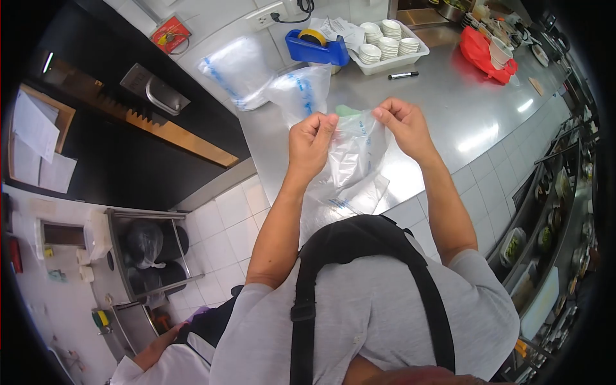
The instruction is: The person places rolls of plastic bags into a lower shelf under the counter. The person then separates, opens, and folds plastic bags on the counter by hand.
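Observation:
A clear plastic bag with faint blue print hangs between my two hands above the steel counter. My left hand pinches one upper corner of it between thumb and fingers. The opposite corner is pinched by my right hand. Something pale green shows at the bag's top edge, between my hands; its kind I cannot make out. Below, near my apron, lies more clear plastic with blue print. Just beyond my left hand rests another clear bag with blue marks.
On the steel counter stand a blue tape dispenser, a white tray of stacked small cups, a black marker and a red bag. A stack of plastic bags lies back left. Another person's sleeve is at lower left.

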Motion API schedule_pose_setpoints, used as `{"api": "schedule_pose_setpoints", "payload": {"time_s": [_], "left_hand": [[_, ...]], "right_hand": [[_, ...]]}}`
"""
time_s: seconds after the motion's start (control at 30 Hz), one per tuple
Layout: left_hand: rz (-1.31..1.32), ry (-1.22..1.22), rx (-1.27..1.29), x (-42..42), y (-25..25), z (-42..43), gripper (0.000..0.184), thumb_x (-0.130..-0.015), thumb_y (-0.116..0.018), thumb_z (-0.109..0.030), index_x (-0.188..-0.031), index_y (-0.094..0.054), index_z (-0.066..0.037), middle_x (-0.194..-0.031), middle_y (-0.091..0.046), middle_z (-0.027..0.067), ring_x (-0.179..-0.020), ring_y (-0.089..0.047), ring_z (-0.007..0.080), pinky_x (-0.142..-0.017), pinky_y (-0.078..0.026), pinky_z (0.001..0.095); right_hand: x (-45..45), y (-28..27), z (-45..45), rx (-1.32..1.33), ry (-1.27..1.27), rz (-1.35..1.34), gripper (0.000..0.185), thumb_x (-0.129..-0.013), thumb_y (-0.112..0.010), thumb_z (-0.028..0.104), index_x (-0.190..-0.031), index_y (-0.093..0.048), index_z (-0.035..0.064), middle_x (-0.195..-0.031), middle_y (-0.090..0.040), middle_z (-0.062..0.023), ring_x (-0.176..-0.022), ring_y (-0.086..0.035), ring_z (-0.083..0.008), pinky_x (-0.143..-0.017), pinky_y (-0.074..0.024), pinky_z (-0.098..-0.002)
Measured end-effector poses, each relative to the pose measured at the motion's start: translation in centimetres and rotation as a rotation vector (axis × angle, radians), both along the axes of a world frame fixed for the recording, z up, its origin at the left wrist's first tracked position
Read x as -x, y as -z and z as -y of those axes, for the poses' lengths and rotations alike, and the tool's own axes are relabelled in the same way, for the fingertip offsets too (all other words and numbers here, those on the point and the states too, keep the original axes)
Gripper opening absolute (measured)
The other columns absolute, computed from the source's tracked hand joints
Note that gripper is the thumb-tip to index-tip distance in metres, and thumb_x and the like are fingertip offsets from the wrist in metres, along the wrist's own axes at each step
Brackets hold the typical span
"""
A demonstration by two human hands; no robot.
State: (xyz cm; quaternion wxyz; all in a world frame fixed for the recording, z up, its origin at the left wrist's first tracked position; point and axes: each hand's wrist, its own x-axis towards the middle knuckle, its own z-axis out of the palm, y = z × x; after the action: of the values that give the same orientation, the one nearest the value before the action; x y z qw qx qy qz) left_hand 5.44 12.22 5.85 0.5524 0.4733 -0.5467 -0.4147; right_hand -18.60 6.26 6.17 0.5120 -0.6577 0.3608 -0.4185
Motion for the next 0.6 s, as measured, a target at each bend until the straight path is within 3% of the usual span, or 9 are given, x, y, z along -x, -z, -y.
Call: {"api": "schedule_pose_setpoints", "payload": {"time_s": [0.17, 0.27, 0.37, 0.43, 0.6], "left_hand": [[-0.053, 0.156, -0.008, -0.2, -1.0, -0.4, 0.019, -0.102, -0.071, -0.019, -0.102, -0.072, 0.000, -0.082, -0.065, -0.0032, -0.072, -0.055, 0.0045, -0.067, -0.044, 0.0216], [0.022, 0.127, -0.033, -0.6, -0.7, -0.5, 0.021, -0.102, -0.071, -0.020, -0.110, -0.072, 0.000, -0.086, -0.065, -0.0033, -0.081, -0.058, 0.0051, -0.073, -0.047, 0.0221], [-0.135, 0.080, 0.012, -1.3, 0.5, 0.0, 0.026, -0.102, -0.070, -0.021, -0.117, -0.071, -0.001, -0.094, -0.068, -0.0025, -0.093, -0.060, 0.0065, -0.079, -0.049, 0.0234], [-0.238, 0.080, 0.095, -0.4, -2.0, -0.4, 0.028, -0.102, -0.070, -0.023, -0.120, -0.070, -0.001, -0.097, -0.068, -0.0023, -0.097, -0.060, 0.0072, -0.080, -0.049, 0.0242], [-0.062, 0.081, 0.075, 0.3, -3.9, -1.0, 0.022, -0.100, -0.073, -0.022, -0.107, -0.074, -0.001, -0.089, -0.070, 0.0005, -0.086, -0.062, 0.0067, -0.077, -0.047, 0.0226]], "right_hand": [[-1.5, -0.7, -0.6, -0.031, -0.010, 0.226, 0.017, -0.104, -0.067, 0.018, -0.101, -0.070, 0.0014, -0.088, -0.067, 0.0029, -0.081, -0.056, -0.0050, -0.074, -0.0458, -0.0224], [-1.5, -0.2, -0.3, -0.057, -0.008, 0.207, 0.017, -0.104, -0.065, 0.017, -0.102, -0.070, 0.0007, -0.089, -0.067, 0.0024, -0.081, -0.056, -0.0054, -0.074, -0.0459, -0.0227], [-1.5, -0.1, -0.3, -0.057, -0.018, 0.169, 0.016, -0.104, -0.066, 0.016, -0.103, -0.070, 0.0012, -0.088, -0.066, 0.0026, -0.079, -0.056, -0.0057, -0.073, -0.0458, -0.0227], [-1.7, -0.2, -0.4, -0.025, -0.053, 0.172, 0.015, -0.104, -0.066, 0.016, -0.103, -0.070, 0.0023, -0.087, -0.065, 0.0034, -0.078, -0.056, -0.0056, -0.072, -0.0452, -0.0221], [-2.3, -1.6, -1.3, -0.078, -0.093, 0.174, 0.014, -0.104, -0.065, 0.017, -0.101, -0.069, 0.0043, -0.085, -0.064, 0.0048, -0.076, -0.054, -0.0051, -0.071, -0.0437, -0.0220]]}}
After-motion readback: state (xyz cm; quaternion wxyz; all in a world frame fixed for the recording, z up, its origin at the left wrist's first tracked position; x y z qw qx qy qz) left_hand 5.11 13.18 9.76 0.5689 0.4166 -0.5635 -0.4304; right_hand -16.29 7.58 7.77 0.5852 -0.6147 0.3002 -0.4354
